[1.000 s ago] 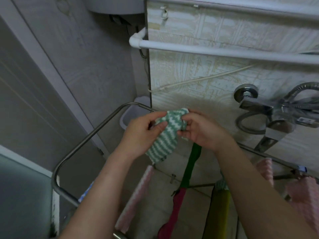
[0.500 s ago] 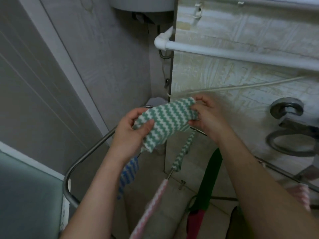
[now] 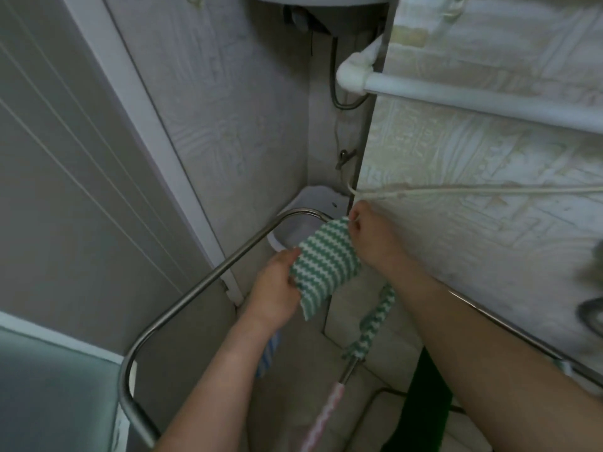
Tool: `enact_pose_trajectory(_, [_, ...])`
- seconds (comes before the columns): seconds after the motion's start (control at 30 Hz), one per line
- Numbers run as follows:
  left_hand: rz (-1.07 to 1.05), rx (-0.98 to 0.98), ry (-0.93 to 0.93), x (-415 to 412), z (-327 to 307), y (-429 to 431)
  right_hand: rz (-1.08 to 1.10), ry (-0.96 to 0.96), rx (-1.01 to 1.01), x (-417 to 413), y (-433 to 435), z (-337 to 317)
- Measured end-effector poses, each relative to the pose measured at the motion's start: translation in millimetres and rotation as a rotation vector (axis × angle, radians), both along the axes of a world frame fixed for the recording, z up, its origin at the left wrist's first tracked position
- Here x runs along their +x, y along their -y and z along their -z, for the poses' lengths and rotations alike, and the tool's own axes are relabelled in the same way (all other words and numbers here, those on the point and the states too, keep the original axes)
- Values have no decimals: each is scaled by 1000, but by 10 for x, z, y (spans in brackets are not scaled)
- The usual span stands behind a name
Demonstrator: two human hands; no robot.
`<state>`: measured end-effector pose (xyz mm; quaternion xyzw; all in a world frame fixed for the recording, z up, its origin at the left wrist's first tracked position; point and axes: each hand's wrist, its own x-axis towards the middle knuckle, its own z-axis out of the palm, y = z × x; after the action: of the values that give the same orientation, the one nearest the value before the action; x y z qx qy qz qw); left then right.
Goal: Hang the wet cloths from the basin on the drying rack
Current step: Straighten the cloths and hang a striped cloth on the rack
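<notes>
Fingers (image 3: pixel 356 227) of both hands grip a green-and-white zigzag-striped cloth (image 3: pixel 326 259), which is stretched fairly flat between them. Our left hand (image 3: pixel 275 288) holds its lower left edge, and our right hand (image 3: pixel 372 238) pinches the far upper corner. The cloth sits just above the rounded far corner of the shiny metal tube drying rack (image 3: pixel 208 278), close to the beige tiled wall (image 3: pixel 473 190). We cannot tell whether it touches the tube.

Below that corner a pale plastic tub (image 3: pixel 315 197) stands tucked into the angle of the walls. We cannot make out what it holds, since cloth and tube cover most of its opening.

On an inner rail of the rack hang a second green-and-white striped cloth (image 3: pixel 375 324) and, nearer us, a pink-and-white striped cloth (image 3: pixel 323 415). A blue-and-white striped cloth (image 3: pixel 269 353) shows under our left forearm.

A second ago the held cloth was bunched small between both hands. Half a second ago it was partly opened and held higher, in front of the wall. Now it is spread wider and lies lower, over the rack's corner.
</notes>
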<state>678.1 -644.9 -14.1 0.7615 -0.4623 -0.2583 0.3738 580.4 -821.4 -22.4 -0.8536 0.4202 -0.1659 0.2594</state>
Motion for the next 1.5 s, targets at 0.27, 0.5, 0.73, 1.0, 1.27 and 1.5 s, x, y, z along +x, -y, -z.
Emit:
enact_pose_trajectory(0.27, [-64,300,203,182,236,141,-63,-48,21,123,23,180])
enact_pose_trajectory(0.5, [-4,250,214,-54,222,60,-169,-240,-79,-89,38,338])
enact_pose_trajectory(0.73, [80,209,384,-84,262,132,-85,-211,-186,-87,49,372])
enact_pose_trajectory(1.0, [123,222,267,-67,230,79,-143,-449,-124,-161,48,343])
enact_pose_trajectory(1.27, [-39,245,402,-182,165,-326,-214,-552,129,-610,-180,-87])
enact_pose_trajectory(1.5, [185,219,343,-717,202,-405,-97,-291,216,-1038,-673,-94])
